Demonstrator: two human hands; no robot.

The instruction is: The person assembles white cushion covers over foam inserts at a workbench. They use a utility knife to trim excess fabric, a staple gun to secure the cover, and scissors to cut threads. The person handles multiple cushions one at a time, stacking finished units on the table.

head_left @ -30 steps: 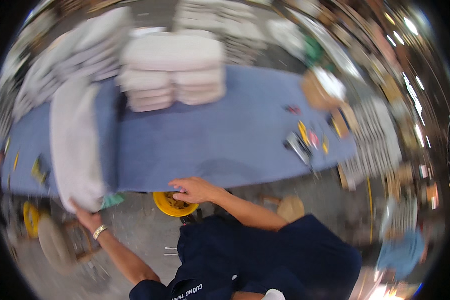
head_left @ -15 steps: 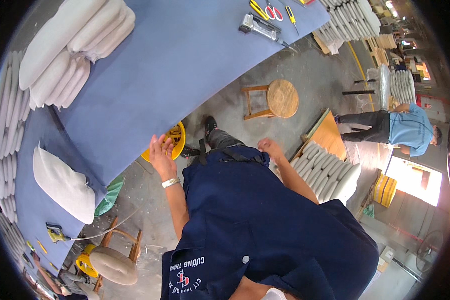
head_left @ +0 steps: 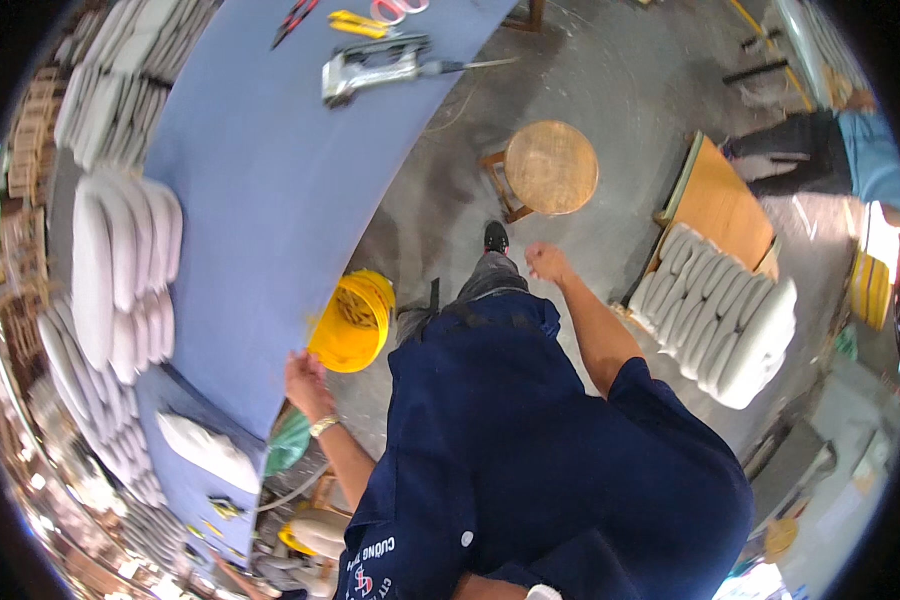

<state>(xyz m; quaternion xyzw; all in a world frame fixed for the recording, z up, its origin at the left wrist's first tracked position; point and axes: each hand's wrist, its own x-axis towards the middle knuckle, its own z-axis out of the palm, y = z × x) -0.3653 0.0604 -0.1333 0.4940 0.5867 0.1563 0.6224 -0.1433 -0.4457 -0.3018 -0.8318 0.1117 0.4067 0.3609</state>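
My left hand (head_left: 308,385), a metal watch on its wrist, hangs beside the table edge, just below a yellow bucket (head_left: 378,335) with small brownish pieces in it. Its fingers look loosely apart, slightly blurred, and nothing shows in them. On my other side, my right hand (head_left: 546,262) hangs over the floor with its fingers curled in and no object visible. It is nearest to a round wooden stool (head_left: 552,168). A pneumatic tool (head_left: 375,72) with a hose lies at the table's far end, by yellow-handled pliers (head_left: 358,24) and red-handled scissors (head_left: 398,10).
The blue-topped table (head_left: 260,150) runs along my left, bearing stacked white cushions (head_left: 120,265) and a single cushion (head_left: 208,452). To my right, more cushions (head_left: 712,312) stand by a wooden board (head_left: 720,205). A person in a blue shirt (head_left: 873,160) stands beyond.
My view has moved forward along the table and turned. The stool, bucket and pneumatic tool now appear closer. Both hands have swung slightly, and one foot has stepped ahead.
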